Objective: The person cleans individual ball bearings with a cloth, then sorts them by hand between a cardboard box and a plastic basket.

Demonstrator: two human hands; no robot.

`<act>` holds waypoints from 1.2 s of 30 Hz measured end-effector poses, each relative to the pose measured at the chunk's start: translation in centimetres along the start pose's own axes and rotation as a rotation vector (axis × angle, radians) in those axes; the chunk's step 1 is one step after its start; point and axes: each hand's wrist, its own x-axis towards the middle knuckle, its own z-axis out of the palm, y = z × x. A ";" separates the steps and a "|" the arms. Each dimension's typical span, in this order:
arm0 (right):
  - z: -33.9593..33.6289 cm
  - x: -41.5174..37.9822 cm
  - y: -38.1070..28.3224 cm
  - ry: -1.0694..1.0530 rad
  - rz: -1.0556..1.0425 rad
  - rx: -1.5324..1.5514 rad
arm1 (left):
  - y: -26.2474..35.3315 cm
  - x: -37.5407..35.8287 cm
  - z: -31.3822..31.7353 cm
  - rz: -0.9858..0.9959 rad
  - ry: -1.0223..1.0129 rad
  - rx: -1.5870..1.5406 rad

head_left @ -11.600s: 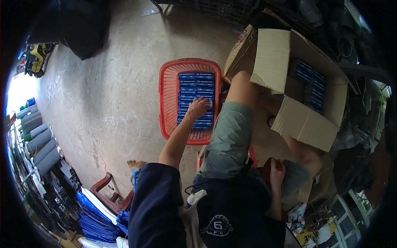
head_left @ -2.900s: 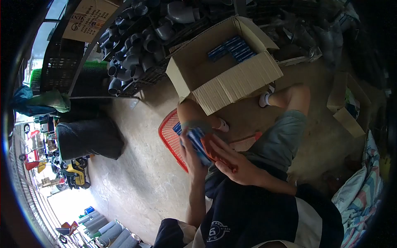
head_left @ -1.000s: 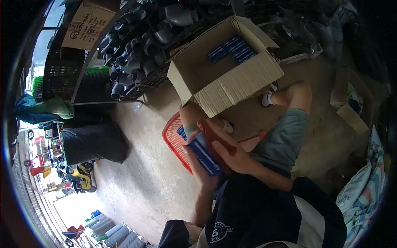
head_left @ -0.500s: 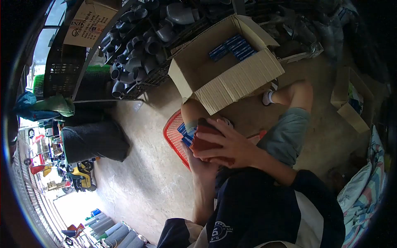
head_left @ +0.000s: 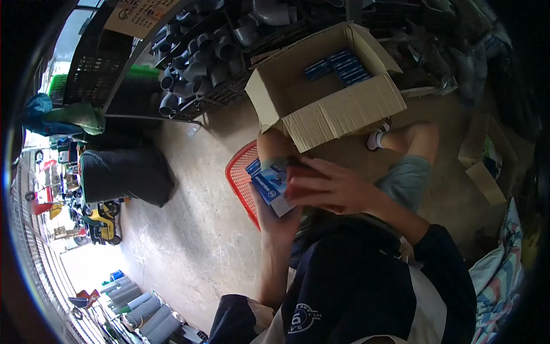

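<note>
In the head view, my left hand [head_left: 276,218] is closed around a small blue-and-white box [head_left: 268,184] and holds it tilted above my lap. My right hand [head_left: 344,186], slightly blurred, grips a reddish-brown cloth [head_left: 302,179] against the right side of that box. Under them, partly hidden by my leg, sits a red plastic basket [head_left: 234,176]. A large open cardboard box [head_left: 344,121] stands just ahead, with several blue boxes [head_left: 346,67] lying at its far inner end.
Grey pipe fittings [head_left: 197,69] fill a black rack at the back. A dark roll of netting [head_left: 123,176] lies on the left. A smaller open carton [head_left: 484,178] is on the right, with a striped sheet [head_left: 501,275] nearer me. Grey rolls [head_left: 152,312] lie at lower left.
The cloth and my right hand have shifted right, uncovering more of the small box in my left hand. The whole view has also moved slightly.
</note>
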 end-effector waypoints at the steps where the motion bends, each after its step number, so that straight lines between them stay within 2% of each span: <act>1: -0.3 -0.7 0.6 -0.008 0.041 0.009 | 0.3 -0.1 0.1 0.045 0.008 0.048; 3: -0.3 -3.3 0.6 0.197 0.385 0.587 | 1.1 -1.0 1.2 0.202 0.053 0.269; 5: -0.2 -3.8 -0.7 0.322 0.482 0.843 | 1.0 -1.4 1.1 0.500 0.052 0.844; 6: -0.7 -3.1 -2.1 0.346 0.407 0.813 | 0.8 -1.8 0.8 0.639 0.062 1.134; 7: -1.2 -2.4 -3.4 0.373 0.335 0.785 | 1.2 -2.3 0.3 0.562 -0.004 1.279; 10: -2.2 -0.2 -5.6 0.057 0.076 0.444 | 1.5 -3.1 -0.9 0.431 -0.275 1.618; 13: -0.3 0.5 -4.6 -0.034 -0.027 0.377 | 2.4 -3.9 -2.2 0.435 -0.426 1.681; 14: 0.0 0.5 -4.3 -0.056 0.022 0.379 | 2.5 -4.1 -2.7 0.447 -0.471 1.697; 16: 0.5 0.6 -3.6 -0.105 0.115 0.384 | 2.7 -5.6 -3.6 0.351 -0.473 1.632; 17: 0.9 0.1 -3.1 -0.084 0.276 0.499 | 2.9 -6.3 -4.1 0.301 -0.477 1.600; 19: 1.7 -1.8 -1.5 -0.049 0.605 0.716 | 2.6 -7.0 -4.8 0.288 -0.344 1.282; 20: 2.5 -3.0 -0.8 0.092 0.792 0.892 | 2.6 -7.2 -5.2 0.284 -0.278 1.119; 21: 3.4 -4.4 -0.2 0.237 0.981 1.059 | 3.0 -6.7 -5.8 0.353 -0.235 1.099; 22: 4.1 -5.9 0.5 0.386 1.174 1.213 | 3.4 -6.1 -6.3 0.314 -0.097 0.865; 24: 5.0 -8.8 1.7 0.569 1.304 1.280 | 4.3 -4.9 -7.5 0.231 0.153 0.389; 25: 5.3 -10.1 2.0 0.667 1.371 1.307 | 5.4 -3.7 -10.9 0.137 0.167 0.178; 28: 5.4 -12.0 2.8 0.802 1.460 1.232 | 7.9 0.2 -16.3 0.298 0.285 0.134; 31: 5.5 -12.8 2.8 0.792 1.538 1.102 | 9.3 4.3 -26.5 0.359 0.488 0.271; 34: 6.2 -15.7 4.6 0.742 1.568 1.144 | 9.8 7.1 -31.6 0.326 0.655 0.270; 35: 6.2 -15.7 4.5 0.742 1.564 1.126 | 10.1 8.0 -34.4 0.312 0.552 0.261; 36: 6.2 -15.7 4.4 0.746 1.558 1.109 | 10.5 8.9 -36.6 0.309 0.559 0.268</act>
